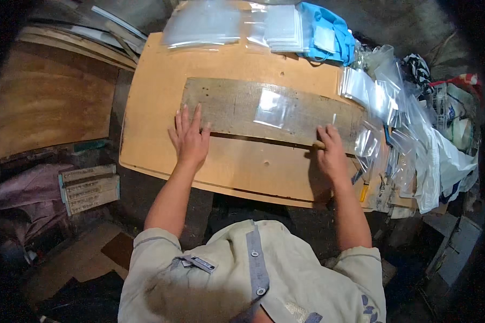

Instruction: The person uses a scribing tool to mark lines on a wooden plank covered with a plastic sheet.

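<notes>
A long weathered wooden board (226, 107) lies across the light orange worktable (145, 151), with a clear plastic piece (272, 107) flat on its middle. My left hand (191, 134) rests with fingers apart on the board's left part, near its front edge. My right hand (331, 153) is bent at the board's front edge toward the right, closed around a small brownish item that I cannot make out. Just right of that hand lie loose clear plastic sheets (367, 142) and a yellow-handled tool (365, 191).
Plastic sheet stacks (283, 27) and a blue bag (328, 32) line the back. Plastic bags (431, 161) crowd the right side, beside a wire basket (450, 113). A plywood panel (59, 97), leaning planks and a small wooden piece (89, 188) stand at the left.
</notes>
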